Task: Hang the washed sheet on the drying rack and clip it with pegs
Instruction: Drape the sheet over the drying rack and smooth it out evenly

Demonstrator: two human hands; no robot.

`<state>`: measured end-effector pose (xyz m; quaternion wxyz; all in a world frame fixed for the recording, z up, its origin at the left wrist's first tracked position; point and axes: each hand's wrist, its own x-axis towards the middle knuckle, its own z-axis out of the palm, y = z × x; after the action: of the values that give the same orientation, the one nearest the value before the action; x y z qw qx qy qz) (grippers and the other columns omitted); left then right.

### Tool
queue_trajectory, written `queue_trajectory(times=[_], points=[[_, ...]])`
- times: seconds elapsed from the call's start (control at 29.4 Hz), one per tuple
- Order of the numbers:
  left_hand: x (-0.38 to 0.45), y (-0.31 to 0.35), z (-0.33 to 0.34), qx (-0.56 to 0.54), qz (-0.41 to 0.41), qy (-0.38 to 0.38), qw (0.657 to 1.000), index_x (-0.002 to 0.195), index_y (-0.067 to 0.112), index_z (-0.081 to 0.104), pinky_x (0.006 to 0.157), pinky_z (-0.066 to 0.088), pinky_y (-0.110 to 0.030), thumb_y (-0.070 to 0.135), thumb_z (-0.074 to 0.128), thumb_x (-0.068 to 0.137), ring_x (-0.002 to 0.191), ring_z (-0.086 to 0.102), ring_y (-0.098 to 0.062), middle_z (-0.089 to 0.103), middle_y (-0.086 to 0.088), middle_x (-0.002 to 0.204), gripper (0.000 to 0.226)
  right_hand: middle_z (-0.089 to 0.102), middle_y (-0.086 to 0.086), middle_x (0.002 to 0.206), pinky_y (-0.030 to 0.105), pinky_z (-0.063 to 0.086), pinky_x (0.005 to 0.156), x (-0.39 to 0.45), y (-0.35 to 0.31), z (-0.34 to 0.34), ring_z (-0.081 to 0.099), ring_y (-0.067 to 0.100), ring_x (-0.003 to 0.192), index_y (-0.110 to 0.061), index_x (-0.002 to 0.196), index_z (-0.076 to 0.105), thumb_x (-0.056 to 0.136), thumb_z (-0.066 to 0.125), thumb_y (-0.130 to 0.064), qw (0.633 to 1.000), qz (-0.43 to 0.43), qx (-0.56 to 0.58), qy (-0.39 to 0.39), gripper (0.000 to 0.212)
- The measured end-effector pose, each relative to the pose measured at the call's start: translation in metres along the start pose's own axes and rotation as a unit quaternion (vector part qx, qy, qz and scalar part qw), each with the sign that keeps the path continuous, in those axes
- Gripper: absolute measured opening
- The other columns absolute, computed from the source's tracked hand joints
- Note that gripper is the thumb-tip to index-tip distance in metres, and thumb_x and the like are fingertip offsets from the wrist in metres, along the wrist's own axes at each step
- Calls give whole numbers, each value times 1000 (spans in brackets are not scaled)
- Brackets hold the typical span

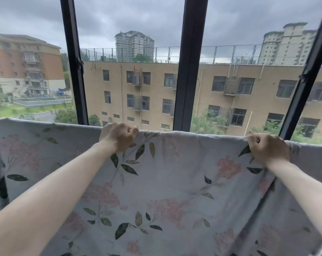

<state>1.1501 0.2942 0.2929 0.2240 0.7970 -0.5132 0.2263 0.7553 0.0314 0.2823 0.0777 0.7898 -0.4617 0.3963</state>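
A pale sheet [175, 172] printed with pink flowers and dark green leaves hangs stretched across the lower half of the view, its top edge running level from left to right. My left hand [118, 135] grips that top edge near the middle, fingers curled over it. My right hand [267, 146] grips the same edge further right, bunching the cloth. The drying rack is hidden under the sheet. No pegs are in view.
Right behind the sheet stands a large window with dark vertical frames [191, 61]. Through the glass I see a beige building [156, 93] and taller blocks under a grey sky. A fold of the sheet drops away at the lower right [263, 204].
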Motion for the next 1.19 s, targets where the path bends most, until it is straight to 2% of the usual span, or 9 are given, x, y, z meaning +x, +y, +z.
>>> queue_trajectory(times=[0.17,0.34,0.51,0.65,0.78,0.88,0.99,1.05,1.19], points=[[1,-4,3,3,-14,9,1000,54,16,46,57,35,-29,46,33,106,54,54,-22,56,-3,53,61,76,6,86,41,51,84,-6,-56,-11,65,30,78,-19,84,72,102,43,-46,994,-51,82,-42,44],[3,0,4,24,-20,-6,999,56,14,48,55,31,-29,45,33,107,57,54,-23,59,-6,58,61,70,-6,86,37,48,81,-20,-88,0,63,22,84,-27,88,69,103,42,-50,979,-131,94,-126,39],[2,2,-2,40,-50,-25,998,57,14,49,57,34,-31,47,31,108,60,55,-24,59,-6,60,64,57,-7,75,40,44,83,-15,-20,-3,57,22,77,-27,73,47,104,35,-55,985,-134,41,-104,44],[1,15,-1,59,-89,-30,994,58,12,52,61,36,-34,48,29,107,66,57,-28,60,-8,66,65,59,-8,74,38,44,78,-8,22,-14,56,22,75,-26,73,51,102,39,-58,985,-143,42,-91,45],[7,29,-8,104,-181,-103,973,75,19,62,85,49,-42,61,18,97,95,63,-34,70,-15,103,65,64,-10,86,37,44,75,-12,61,-26,62,23,84,-30,84,56,98,52,-53,984,-135,80,-82,26],[15,94,-3,94,-205,-128,966,86,20,61,100,42,-46,52,23,105,113,61,-34,67,-15,127,53,70,-5,113,42,48,93,-5,107,-40,63,25,105,-32,112,66,96,60,-49,984,-137,83,-82,25],[18,201,14,10,-129,-102,986,77,19,54,78,44,-40,47,32,106,89,62,-31,68,-6,93,46,67,-4,128,42,44,103,0,140,-48,59,25,119,-31,131,61,97,58,-51,980,-142,94,-105,40],[15,273,26,-42,-69,-91,993,87,24,61,79,46,-40,49,38,104,87,61,-26,65,3,89,38,67,-4,131,42,43,105,2,152,-48,59,26,121,-32,135,59,97,55,-54,977,-153,96,-116,44],[17,401,53,-83,26,-84,993,116,27,65,91,47,-42,48,42,105,99,58,-18,68,3,111,33,70,-3,121,40,42,97,17,195,-58,61,26,113,-32,122,64,100,47,-55,974,-160,84,-135,36]])
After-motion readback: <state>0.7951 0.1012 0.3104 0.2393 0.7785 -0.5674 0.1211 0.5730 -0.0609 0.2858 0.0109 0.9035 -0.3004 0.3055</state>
